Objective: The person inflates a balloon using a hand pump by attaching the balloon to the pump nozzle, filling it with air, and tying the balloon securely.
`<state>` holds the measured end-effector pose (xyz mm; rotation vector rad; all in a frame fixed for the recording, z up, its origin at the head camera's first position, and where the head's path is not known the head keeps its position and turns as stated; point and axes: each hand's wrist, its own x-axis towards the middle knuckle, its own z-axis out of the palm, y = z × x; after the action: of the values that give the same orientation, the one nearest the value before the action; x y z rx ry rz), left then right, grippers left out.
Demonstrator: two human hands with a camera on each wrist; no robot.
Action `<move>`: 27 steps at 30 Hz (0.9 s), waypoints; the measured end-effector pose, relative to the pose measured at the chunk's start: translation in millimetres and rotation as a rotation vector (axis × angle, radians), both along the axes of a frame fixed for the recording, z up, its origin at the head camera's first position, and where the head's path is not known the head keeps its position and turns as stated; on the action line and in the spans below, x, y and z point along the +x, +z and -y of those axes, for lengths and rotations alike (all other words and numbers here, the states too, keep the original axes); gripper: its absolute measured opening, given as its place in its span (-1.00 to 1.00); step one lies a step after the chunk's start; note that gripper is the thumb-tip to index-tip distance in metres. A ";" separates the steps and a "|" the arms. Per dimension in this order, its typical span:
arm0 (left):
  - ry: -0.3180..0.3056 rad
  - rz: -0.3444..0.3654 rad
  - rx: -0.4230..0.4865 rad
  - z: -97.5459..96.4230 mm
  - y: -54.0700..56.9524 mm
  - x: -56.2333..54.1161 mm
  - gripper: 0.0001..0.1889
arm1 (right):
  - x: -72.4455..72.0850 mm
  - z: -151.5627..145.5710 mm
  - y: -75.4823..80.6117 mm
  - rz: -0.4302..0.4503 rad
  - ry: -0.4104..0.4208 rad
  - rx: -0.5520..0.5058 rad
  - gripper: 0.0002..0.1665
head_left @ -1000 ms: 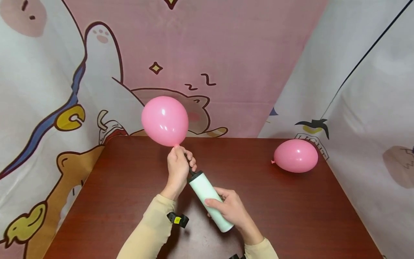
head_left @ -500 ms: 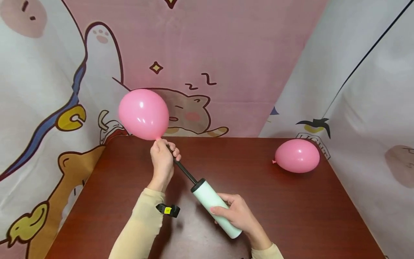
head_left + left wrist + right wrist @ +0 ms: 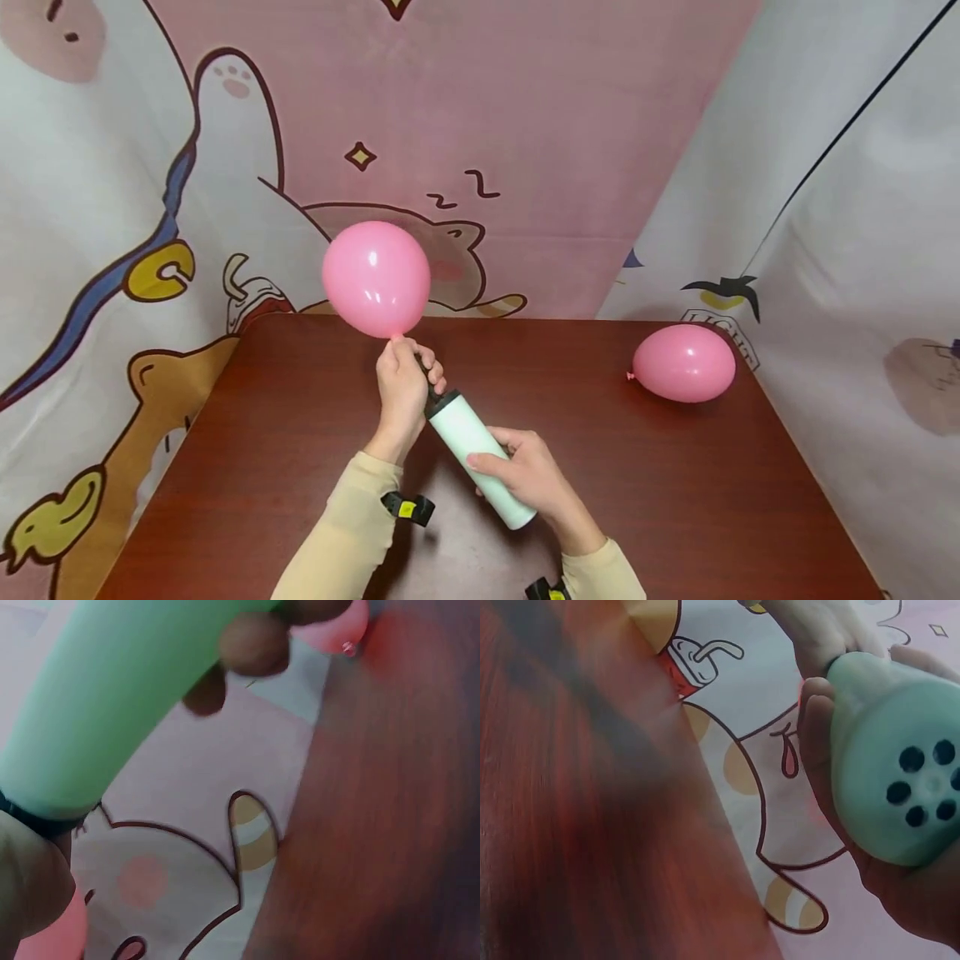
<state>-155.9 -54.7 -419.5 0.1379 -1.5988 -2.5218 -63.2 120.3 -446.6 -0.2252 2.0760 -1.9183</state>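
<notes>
While your left hand (image 3: pixel 402 383) grips the pink balloon (image 3: pixel 376 279) by its neck, left of centre in the frame, its fingers also curl about the black end of the pump, presumably to keep air from leaking; your right hand (image 3: pixel 528 477) clasps the pale green pump (image 3: pixel 482 460) at lower centre, likely to steady it. A second balloon (image 3: pixel 683 363) rests on the worktop (image 3: pixel 660 500) at right, perhaps out of your way

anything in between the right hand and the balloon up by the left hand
Yes. Between the right hand and that balloon come the upper part of the pump and then the left hand, which grips the pump's black end just below the balloon. Nothing else visible stands between them.
</notes>
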 end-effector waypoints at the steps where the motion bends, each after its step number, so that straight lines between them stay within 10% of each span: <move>1: -0.002 -0.011 -0.003 3.4 2.0 -1.6 -0.60 | -0.4 1.5 0.7 -0.001 0.004 -0.002 -0.53; 13: 0.118 0.000 0.057 44.7 21.4 -30.3 -0.65 | 10.5 -9.8 -6.1 -0.044 0.085 -0.005 -0.56; 27: 0.010 0.031 0.028 -4.8 -9.2 -0.2 -0.60 | 3.7 -7.3 -7.8 0.015 0.006 -0.006 -0.52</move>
<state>-156.1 -49.9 -428.7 0.1887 -1.5698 -2.5479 -59.5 127.6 -454.4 -0.2175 2.0580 -1.9177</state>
